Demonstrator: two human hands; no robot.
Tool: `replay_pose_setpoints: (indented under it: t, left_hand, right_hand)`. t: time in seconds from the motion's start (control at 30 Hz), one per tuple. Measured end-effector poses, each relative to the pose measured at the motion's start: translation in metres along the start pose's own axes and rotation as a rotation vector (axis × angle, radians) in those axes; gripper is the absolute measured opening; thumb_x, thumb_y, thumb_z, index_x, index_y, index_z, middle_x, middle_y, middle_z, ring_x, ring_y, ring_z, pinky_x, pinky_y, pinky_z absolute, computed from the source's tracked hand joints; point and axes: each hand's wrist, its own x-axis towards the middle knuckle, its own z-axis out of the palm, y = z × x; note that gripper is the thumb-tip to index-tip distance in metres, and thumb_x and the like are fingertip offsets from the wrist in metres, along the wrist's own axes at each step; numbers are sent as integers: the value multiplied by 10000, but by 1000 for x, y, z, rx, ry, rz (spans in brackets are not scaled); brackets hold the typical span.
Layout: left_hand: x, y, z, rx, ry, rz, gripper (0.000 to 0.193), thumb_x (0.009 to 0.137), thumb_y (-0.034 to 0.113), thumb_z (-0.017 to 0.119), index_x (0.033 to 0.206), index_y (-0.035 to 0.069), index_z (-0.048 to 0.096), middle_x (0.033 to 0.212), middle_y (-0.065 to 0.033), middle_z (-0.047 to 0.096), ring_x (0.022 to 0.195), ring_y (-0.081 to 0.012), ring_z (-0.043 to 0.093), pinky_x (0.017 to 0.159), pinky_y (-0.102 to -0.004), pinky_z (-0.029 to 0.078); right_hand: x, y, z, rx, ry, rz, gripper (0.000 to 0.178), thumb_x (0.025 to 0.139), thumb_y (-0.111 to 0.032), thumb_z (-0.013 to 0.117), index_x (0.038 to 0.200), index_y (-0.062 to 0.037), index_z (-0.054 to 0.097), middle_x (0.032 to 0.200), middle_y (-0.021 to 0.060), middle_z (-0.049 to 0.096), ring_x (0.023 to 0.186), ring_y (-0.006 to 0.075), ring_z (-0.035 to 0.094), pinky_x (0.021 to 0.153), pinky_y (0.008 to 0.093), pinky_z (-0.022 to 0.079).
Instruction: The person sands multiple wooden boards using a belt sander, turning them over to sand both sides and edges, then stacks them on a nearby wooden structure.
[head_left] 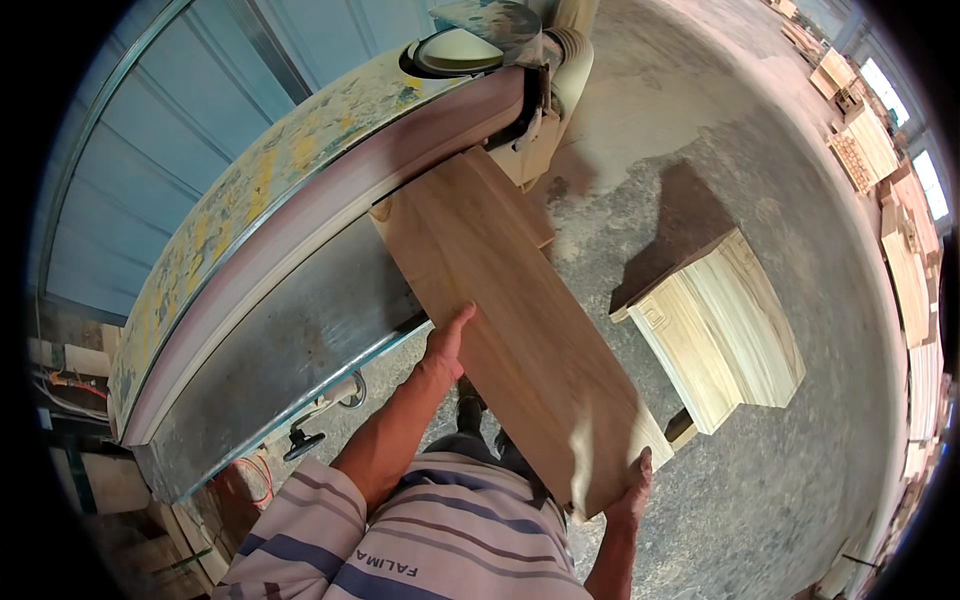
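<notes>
A long brown wooden board [520, 330] slants from the edge sander's belt [330, 215] down to my body. My left hand [450, 342] grips its left edge near the middle, thumb on the top face, the other fingers hidden beneath. At the near right corner my right hand [632, 488] holds the board, its fingers partly hidden by the edge. The board's far end lies over the sander's grey metal table [290, 330], close against the pinkish belt; whether they touch I cannot tell. Behind it, part of another brown wooden piece [510, 195] shows.
A stack of pale boards [720, 330] stands on the concrete floor to the right. The sander's cover [250, 190] is dusty, with worn yellow marks. A dust pipe [570, 75] rises at its far end. Handwheels [303, 440] sit below the table. Wood piles [868, 150] line the far right.
</notes>
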Motion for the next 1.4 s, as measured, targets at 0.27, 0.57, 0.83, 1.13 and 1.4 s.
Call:
replay_pose_setpoints:
  t: [0.27,0.57,0.83,1.13,1.4]
  left_hand:
    - [7,14,-2,56,9,48,613,745,341,693,1233,69,440,1183,-106,505,1101,-286,478,905,-474,410]
    - [-4,21,8,72,20,43,629,728,350,706,1227,71,443,1184,-99,503,1103,-278,474,900,-474,412]
    - [5,15,1,62,17,75,645,701,350,733,1214,81,451,1159,-91,513,1082,-266,485,891,-469,416]
    - [5,16,4,66,24,68,628,711,337,731,1218,90,454,1172,-87,516,1087,-274,486,892,-472,416]
    - [12,6,-9,71,15,93,610,748,323,707,1234,74,436,1178,-86,511,1092,-269,482,907,-447,412]
  right_hand:
    - [0,2,26,10,14,42,653,816,-494,530,1307,-86,390,1277,103,454,1148,267,457,983,394,365]
    - [6,7,21,-45,78,3,653,827,-505,508,1312,-86,385,1264,110,458,1121,269,480,963,395,386]
    - [2,6,24,-30,80,-20,633,842,-484,498,1334,-107,369,1284,98,446,1147,263,459,982,388,368]
    - [10,9,14,28,27,-2,627,839,-460,528,1324,-91,380,1284,105,447,1153,252,455,984,385,367]
    - [3,8,15,-11,-8,-76,633,836,-478,523,1293,-59,397,1258,120,464,1124,265,478,975,391,379]
